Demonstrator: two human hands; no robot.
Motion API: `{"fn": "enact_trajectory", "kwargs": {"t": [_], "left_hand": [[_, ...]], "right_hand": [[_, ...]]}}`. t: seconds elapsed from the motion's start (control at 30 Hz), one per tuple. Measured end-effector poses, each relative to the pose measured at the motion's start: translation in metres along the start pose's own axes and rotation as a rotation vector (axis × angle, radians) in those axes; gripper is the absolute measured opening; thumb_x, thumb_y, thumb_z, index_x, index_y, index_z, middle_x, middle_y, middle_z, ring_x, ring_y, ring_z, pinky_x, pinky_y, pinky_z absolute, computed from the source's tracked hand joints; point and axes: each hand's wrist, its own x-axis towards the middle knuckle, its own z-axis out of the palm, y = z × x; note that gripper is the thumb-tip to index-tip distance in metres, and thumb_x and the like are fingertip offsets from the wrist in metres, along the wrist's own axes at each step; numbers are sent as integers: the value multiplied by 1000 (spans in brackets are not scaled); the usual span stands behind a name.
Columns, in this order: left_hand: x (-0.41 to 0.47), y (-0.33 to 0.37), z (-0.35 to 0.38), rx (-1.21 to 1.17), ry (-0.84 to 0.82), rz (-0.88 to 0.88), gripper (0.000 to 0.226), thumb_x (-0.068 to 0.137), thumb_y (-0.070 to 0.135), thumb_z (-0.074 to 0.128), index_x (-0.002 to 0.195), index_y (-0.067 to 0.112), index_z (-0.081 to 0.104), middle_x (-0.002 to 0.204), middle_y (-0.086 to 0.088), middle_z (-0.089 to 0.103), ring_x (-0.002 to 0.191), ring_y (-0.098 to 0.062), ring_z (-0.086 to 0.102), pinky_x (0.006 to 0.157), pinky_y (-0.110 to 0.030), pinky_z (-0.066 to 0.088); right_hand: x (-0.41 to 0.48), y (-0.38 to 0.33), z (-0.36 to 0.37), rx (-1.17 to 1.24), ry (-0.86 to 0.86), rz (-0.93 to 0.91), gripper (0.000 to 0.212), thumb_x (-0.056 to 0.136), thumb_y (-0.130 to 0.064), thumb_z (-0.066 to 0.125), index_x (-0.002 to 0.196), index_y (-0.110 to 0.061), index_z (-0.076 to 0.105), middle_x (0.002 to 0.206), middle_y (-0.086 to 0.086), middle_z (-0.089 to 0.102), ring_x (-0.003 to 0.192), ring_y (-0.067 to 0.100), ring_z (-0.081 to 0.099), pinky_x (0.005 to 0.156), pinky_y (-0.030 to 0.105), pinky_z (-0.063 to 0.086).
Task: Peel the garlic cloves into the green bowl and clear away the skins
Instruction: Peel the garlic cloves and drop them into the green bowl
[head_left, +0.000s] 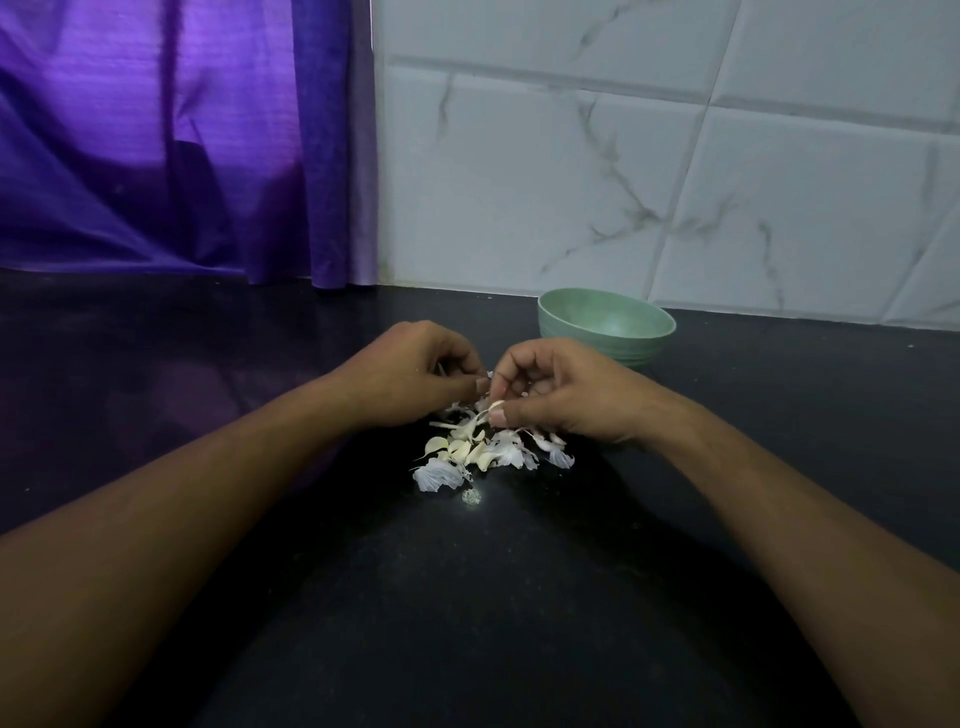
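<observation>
Left hand (415, 374): centre of the frame, fingers curled in, thumb and fingertips pinching a garlic clove (484, 399) that is mostly hidden between the two hands.
Right hand (561, 395): just right of centre, fingers curled, thumb and forefinger pinching a strip of skin (492, 406) that hangs off the clove; its fingertips nearly meet those of the left hand.
Garlic clove: held just above the pile, between both sets of fingertips; whether it is fully peeled cannot be told.
Pile of cloves (462, 449): pale yellow pieces on the counter just below the hands, centre of the frame.
Loose skins (436, 475): thin white flakes scattered around and among the cloves, some under the right hand.
Green bowl (634, 353): upright, above and to the right of the hands, near the wall, apart from the pile.
Countertop (467, 597): dark, speckled, filling the lower half of the frame.
Wall tiles (623, 182): white marbled, upper right.
Curtain (156, 156): purple, upper left, its hem reaching the counter.
</observation>
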Motion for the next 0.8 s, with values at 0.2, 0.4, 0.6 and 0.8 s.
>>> {"fn": "enact_trajectory", "kwargs": {"t": [0.2, 0.4, 0.6, 0.8], "left_hand": [[-1, 5, 3, -300, -42, -64, 23, 103, 30, 63, 97, 11, 74, 82, -4, 77, 62, -16, 61, 55, -28, 50], [-2, 9, 4, -431, -2, -134, 22, 94, 31, 74, 98, 10, 75, 69, -2, 70, 57, -12, 57, 48, -22, 46], [-3, 11, 4, -594, 24, -213, 23, 94, 23, 74, 101, 1, 72, 80, -15, 71, 57, -14, 56, 47, -22, 45], [-2, 12, 4, -570, 39, -229, 40, 82, 35, 81, 103, 3, 70, 91, -32, 68, 62, -19, 59, 50, -25, 50]], "right_hand": [[1, 2, -3, 27, 194, -26, 13, 92, -4, 75, 104, -1, 70, 78, 11, 67, 47, 5, 54, 40, 16, 39], [5, 5, 0, 59, 305, -45, 24, 88, -15, 82, 102, -5, 64, 72, 7, 73, 47, 16, 62, 39, 23, 42], [7, 4, 0, 73, 327, -105, 11, 91, -6, 77, 99, -7, 69, 73, 11, 73, 57, 26, 70, 46, 28, 52], [4, 2, 2, -54, 392, -102, 2, 93, -11, 75, 94, -10, 74, 69, 7, 74, 59, 26, 74, 51, 29, 54]]}}
